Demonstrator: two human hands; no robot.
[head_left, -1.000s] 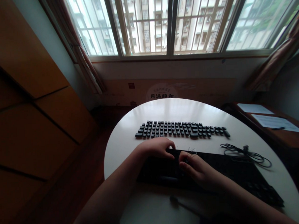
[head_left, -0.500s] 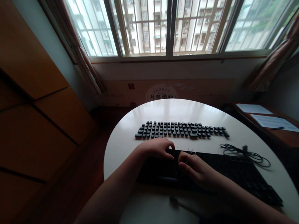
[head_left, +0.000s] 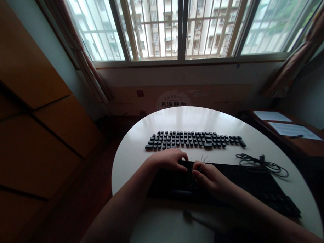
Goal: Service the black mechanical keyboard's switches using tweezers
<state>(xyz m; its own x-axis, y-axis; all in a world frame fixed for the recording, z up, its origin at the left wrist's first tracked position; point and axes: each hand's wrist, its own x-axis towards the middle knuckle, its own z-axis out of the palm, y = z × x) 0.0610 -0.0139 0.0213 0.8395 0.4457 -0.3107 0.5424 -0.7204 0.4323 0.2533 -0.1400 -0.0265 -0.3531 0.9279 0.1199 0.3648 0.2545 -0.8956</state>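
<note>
A black keyboard (head_left: 249,187) lies on the round white table (head_left: 131,154) in front of me. My left hand (head_left: 170,159) rests curled on the keyboard's far left edge, fingers bent down onto it. My right hand (head_left: 210,178) sits just to its right on the keyboard, fingers closed around a thin wire tool (head_left: 203,159) whose prongs stick up above the fingers. Beyond the hands, several loose black keycaps (head_left: 194,140) are laid out in neat rows on the table.
A coiled black cable (head_left: 264,164) lies at the keyboard's far right. A dark small tool (head_left: 189,215) lies near the table's front edge. Papers (head_left: 284,122) sit on a wooden desk to the right. Wooden cabinets stand at left; a barred window is ahead.
My right hand has shifted slightly left, closer to my left hand. The view has tilted a little. Otherwise nothing has moved.
</note>
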